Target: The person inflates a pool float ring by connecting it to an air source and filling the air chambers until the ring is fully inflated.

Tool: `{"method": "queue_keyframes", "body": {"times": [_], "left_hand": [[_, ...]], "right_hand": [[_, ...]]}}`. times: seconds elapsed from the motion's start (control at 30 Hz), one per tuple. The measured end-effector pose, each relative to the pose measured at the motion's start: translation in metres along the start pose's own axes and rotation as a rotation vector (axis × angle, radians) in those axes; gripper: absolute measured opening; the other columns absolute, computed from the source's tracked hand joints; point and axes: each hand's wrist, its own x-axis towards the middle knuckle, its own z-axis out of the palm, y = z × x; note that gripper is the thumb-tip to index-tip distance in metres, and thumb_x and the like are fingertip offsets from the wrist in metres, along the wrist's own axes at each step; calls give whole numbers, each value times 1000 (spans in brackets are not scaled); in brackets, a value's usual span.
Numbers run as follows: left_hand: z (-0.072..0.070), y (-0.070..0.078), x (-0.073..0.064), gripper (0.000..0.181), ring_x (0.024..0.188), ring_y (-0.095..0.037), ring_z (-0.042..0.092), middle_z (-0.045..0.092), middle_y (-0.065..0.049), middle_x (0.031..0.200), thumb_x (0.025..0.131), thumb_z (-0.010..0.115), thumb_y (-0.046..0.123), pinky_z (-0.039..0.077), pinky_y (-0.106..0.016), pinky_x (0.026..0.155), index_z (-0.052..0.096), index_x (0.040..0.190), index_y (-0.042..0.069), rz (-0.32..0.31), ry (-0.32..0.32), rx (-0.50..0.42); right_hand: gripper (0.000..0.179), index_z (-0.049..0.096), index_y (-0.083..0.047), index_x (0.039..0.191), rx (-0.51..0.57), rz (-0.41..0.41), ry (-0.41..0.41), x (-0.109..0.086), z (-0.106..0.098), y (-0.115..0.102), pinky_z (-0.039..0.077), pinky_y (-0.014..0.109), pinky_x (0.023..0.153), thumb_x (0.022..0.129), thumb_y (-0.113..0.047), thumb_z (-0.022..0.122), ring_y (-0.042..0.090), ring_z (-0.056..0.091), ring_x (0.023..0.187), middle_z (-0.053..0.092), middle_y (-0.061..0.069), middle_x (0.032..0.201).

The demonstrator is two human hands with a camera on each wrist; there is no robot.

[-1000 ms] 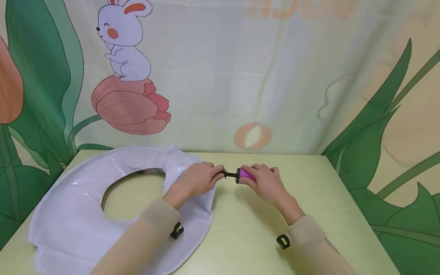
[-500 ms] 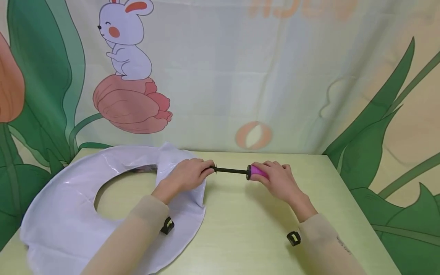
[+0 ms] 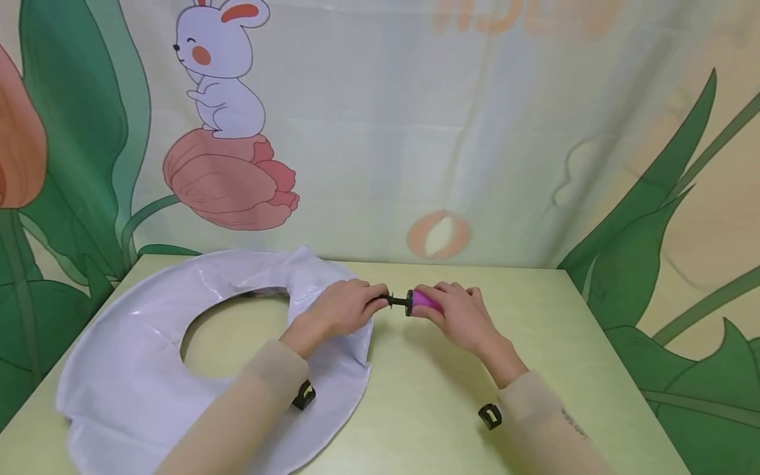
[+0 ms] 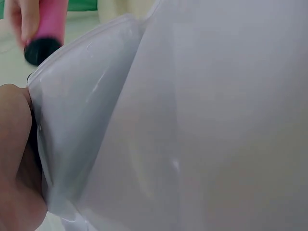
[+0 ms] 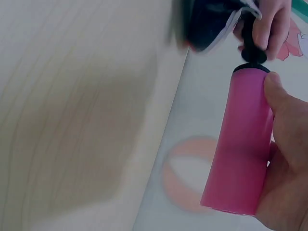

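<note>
A magenta hand pump (image 3: 426, 302) spans the space between both hands, above the table. My right hand (image 3: 463, 320) wraps its smooth barrel, which shows whole in the right wrist view (image 5: 240, 144). The left hand (image 3: 344, 307) grips the black end of the pump's rod (image 3: 400, 301), right at the edge of a white inflatable swim ring (image 3: 125, 356). Only a short length of rod shows between the hands. The ring is soft and creased, its film (image 4: 202, 96) filling most of the left wrist view. Its valve is hidden behind the left fingers.
A pale yellow-green table (image 3: 439, 409) bears the ring on its left side. Behind it hangs a curtain (image 3: 368, 132) printed with a rabbit and flowers. Black clips (image 3: 490, 416) show beside the sleeves.
Half a second ago the hands were farther apart with a long stretch of rod exposed; now they are close again. The ring edge has shifted right with the left hand.
</note>
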Motion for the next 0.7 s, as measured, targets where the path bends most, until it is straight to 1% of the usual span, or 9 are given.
{"method": "queue_keyframes", "body": {"times": [0.1,0.2,0.27,0.4,0.47,0.57,0.63,0.7], "left_hand": [[-5,-12,-7,16,77,-17,56,53,5,80,109,52,33,44,-38,69,63,107,21,-9,10,1],[-7,-16,-10,13,77,-17,57,53,6,78,108,55,30,45,-38,69,64,106,21,-26,32,13],[-5,-11,-8,13,76,-19,58,53,4,78,108,55,30,45,-39,67,63,105,20,-10,36,19],[2,4,1,16,74,-23,59,53,1,77,108,54,31,46,-40,65,61,106,18,24,54,28],[5,8,3,16,73,-22,58,52,1,76,108,54,31,45,-40,64,62,106,18,16,56,31],[7,5,2,14,72,-19,56,51,3,75,108,55,31,44,-37,65,62,106,18,5,42,26],[6,0,-1,14,72,-18,55,51,3,76,108,56,30,44,-37,67,63,106,18,12,35,4],[3,-6,-3,13,73,-18,55,52,4,76,108,56,29,45,-38,68,63,105,18,26,39,-17]], "right_hand": [[55,62,-22,143,33,25,-9,-7,-6,17,32,51,89,98,-53,64,25,58,106,66,3,120],[53,63,-21,142,26,49,4,-10,-9,24,32,51,90,97,-50,67,25,58,106,66,3,119],[53,62,-20,142,15,38,4,-9,-8,19,32,51,89,98,-49,66,26,58,106,66,4,120],[54,63,-20,141,-30,-22,28,2,0,-3,34,50,85,99,-54,60,28,58,107,67,4,121],[53,63,-21,140,-54,-40,43,7,5,-12,35,49,83,99,-55,59,28,58,105,67,3,120],[53,64,-22,140,-66,-51,34,9,8,-15,36,48,83,100,-56,57,27,58,104,68,2,119],[53,63,-23,141,-58,-50,19,7,6,-10,36,48,84,100,-56,57,26,58,105,68,2,119],[52,63,-23,141,-31,-38,8,3,2,0,36,49,86,100,-55,59,25,58,106,67,2,120]]}}
